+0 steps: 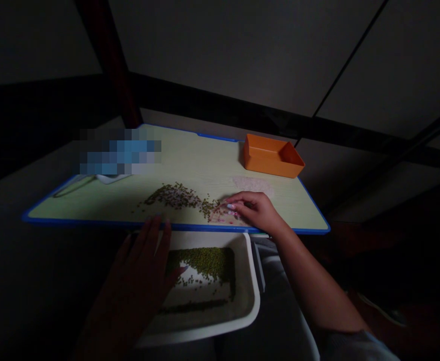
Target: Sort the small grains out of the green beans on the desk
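My right hand (255,208) rests on the pale tabletop near its front edge, thumb and index finger pinched together. What lies between those fingertips, if anything, is too small to make out. Beneath and beside them is a patch of small pink pieces (231,215), next to a few green beans (207,205). A larger heap of green beans mixed with pale pinkish bits (175,195) lies to the left. My left hand (145,260) has its fingers spread at the table edge, over a white basin (255,301) that holds green beans (208,260).
An orange open box (272,163) stands at the table's back right, with a pile of pale pinkish pieces (252,184) in front of it. A blurred-out blue object (130,153) sits at the left. The folding table has a blue rim (92,222). The room is dim.
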Tool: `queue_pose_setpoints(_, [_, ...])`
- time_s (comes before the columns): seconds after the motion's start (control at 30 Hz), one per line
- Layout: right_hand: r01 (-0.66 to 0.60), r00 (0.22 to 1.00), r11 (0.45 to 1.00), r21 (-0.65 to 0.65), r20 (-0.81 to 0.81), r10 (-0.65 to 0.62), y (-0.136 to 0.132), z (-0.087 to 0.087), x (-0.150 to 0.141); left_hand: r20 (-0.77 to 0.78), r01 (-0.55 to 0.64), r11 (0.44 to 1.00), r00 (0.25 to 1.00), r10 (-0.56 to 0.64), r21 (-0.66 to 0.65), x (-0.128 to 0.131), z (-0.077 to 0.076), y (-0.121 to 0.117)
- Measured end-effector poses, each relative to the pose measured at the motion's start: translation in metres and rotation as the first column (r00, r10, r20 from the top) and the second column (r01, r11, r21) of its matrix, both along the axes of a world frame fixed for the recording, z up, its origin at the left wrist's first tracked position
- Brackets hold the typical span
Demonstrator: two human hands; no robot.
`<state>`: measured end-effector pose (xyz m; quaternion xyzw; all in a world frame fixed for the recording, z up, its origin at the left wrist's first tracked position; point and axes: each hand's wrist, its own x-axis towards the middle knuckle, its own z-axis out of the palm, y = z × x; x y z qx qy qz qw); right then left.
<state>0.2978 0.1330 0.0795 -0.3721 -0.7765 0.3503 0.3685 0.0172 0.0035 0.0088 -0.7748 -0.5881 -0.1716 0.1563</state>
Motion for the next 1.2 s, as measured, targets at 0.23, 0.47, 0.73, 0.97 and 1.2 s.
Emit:
queue_pose_setpoints(0.23, [-0.027, 0.999, 1.000, 0.015, -0.016, 0.027, -0.0002, 0.0000, 0.0005, -0.046, 0.019, 1.000, 0.999, -0.018, 0.024, -0.0017, 0.0021, 0.0014])
queue_pose_setpoints(0.47, [-0.050, 0.998, 0.997, 0.054, -0.019, 0.051, 0.0004, 0.0000, -0.0016, -0.051, 0.012, 1.000, 0.999, -0.011, 0.020, -0.0005, 0.0018, 0.0019])
queue_pose_setpoints(0.73, [-0.051, 0.999, 0.995, 0.091, -0.006, 0.052, 0.0010, -0.0013, -0.0002, -0.046, -0.003, 0.999, 0.999, 0.005, 0.044, 0.0007, 0.0011, 0.0013])
queue_pose_setpoints(0.97, [-0.043, 0.999, 0.990, 0.132, 0.033, 0.039, 0.0017, -0.0004, -0.0031, -0.053, 0.007, 0.999, 0.999, -0.005, 0.034, 0.0009, 0.0023, 0.0013])
queue_pose_setpoints(1.2, [0.061, 0.998, 0.987, 0.148, -0.012, -0.060, 0.0003, -0.0003, -0.0017, -0.049, 0.001, 1.000, 0.999, 0.000, 0.017, -0.0008, 0.0002, 0.0012])
